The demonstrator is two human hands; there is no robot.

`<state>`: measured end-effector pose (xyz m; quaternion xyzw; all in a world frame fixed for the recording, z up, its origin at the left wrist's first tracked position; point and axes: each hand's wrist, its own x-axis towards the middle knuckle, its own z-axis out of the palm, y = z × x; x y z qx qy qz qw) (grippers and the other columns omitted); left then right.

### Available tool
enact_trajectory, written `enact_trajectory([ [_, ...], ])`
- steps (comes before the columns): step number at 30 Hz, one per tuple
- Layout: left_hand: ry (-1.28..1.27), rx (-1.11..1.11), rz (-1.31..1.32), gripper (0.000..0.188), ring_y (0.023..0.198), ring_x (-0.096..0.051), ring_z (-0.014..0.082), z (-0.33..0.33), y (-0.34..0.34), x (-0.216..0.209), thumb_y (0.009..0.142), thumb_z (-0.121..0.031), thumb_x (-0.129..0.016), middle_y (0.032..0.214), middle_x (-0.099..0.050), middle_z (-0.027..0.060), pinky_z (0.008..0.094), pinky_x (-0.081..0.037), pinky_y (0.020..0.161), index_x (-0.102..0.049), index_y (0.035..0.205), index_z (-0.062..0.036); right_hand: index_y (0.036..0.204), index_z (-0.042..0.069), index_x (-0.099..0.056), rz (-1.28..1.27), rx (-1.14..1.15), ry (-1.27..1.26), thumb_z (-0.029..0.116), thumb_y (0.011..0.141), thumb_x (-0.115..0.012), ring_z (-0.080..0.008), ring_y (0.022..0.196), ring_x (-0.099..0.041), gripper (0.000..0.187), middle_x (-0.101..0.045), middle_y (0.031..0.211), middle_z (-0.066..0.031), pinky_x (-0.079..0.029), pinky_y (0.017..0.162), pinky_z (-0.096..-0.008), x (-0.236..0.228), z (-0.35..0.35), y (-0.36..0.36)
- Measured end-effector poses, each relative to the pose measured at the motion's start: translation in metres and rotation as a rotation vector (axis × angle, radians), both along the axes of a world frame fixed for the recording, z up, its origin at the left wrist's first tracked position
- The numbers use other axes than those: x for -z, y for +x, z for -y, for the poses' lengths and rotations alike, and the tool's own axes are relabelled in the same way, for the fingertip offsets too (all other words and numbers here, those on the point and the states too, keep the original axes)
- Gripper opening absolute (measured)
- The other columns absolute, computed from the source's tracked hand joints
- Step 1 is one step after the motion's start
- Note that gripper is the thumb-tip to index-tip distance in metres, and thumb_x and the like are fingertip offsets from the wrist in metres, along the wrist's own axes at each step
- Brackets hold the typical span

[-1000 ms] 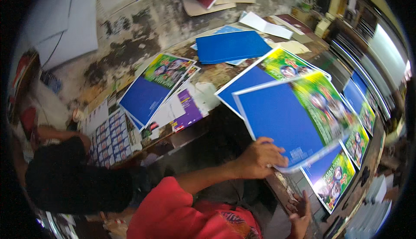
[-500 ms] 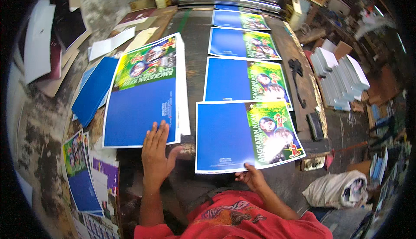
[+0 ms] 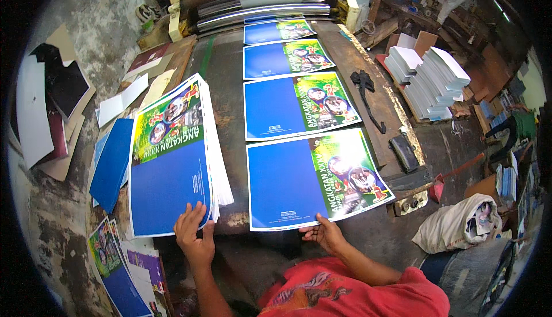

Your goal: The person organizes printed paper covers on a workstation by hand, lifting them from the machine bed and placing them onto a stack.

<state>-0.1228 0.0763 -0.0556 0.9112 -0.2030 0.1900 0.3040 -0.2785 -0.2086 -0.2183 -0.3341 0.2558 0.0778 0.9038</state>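
Observation:
A printed sheet [image 3: 282, 182], plain blue on its left half and green with round photos on its right, lies at the near end of a column of like sheets. My right hand [image 3: 326, 236] pinches its near edge, thumb on top and fingers underneath. To the left is a stack of the same sheets [image 3: 167, 182], turned so that the blue half is nearest me. My left hand [image 3: 194, 237] is at the stack's near right corner, fingers over the top sheet and thumb against its edge; that corner bends up slightly.
Beyond the table [image 3: 230, 47], the column runs to metal rollers [image 3: 264, 21]. Blue offcuts [image 3: 112, 164] lie left of the stack. A black strap [image 3: 368, 98] and a dark pouch [image 3: 404, 153] rest on the right. Paper stacks [image 3: 431, 81] and a white sack [image 3: 454, 225] stand farther right.
The view has shifted. My right hand's sheet has moved forward against the sheet ahead, which now shows more fully. My left hand has gone from lying flat on the stack to gripping its corner.

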Motion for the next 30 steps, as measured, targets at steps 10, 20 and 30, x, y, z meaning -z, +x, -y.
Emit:
enact_trajectory([
  [10,-0.209,-0.205,-0.062,0.030,0.108,-0.060,0.0294,0.020,-0.002,0.006,0.096,-0.018,-0.052,0.106,-0.070,0.0148,0.0426,-0.036,0.099,-0.064,0.115,0.0019,0.140,0.009,-0.032,-0.079,0.267,-0.045,0.030,0.101,-0.040,-0.0249,0.098,-0.060,0.045,-0.055,0.129,-0.0160,-0.053,0.082,-0.0424,-0.039,-0.010,0.017],
  [20,-0.375,-0.288,-0.154,0.038,0.110,-0.059,0.0271,0.016,-0.002,0.017,0.097,-0.010,-0.051,0.118,-0.061,0.0236,0.0402,-0.043,0.097,-0.050,0.131,0.0051,0.145,0.006,-0.038,0.588,-0.017,-1.434,0.046,0.096,-0.050,-0.0353,0.140,-0.030,0.064,-0.035,0.150,-0.0198,-0.023,0.115,-0.0459,-0.063,0.052,0.305],
  [30,0.061,-0.128,-0.077,0.038,0.111,-0.057,0.0356,0.007,0.000,-0.007,0.086,-0.022,-0.069,0.116,-0.065,0.0189,0.0464,-0.038,0.100,-0.065,0.117,-0.0001,0.146,0.005,-0.035,-0.452,-0.358,-2.067,0.062,0.093,-0.033,-0.0344,0.144,-0.023,0.077,-0.029,0.154,-0.0155,-0.011,0.115,-0.0588,-0.014,0.245,0.506],
])
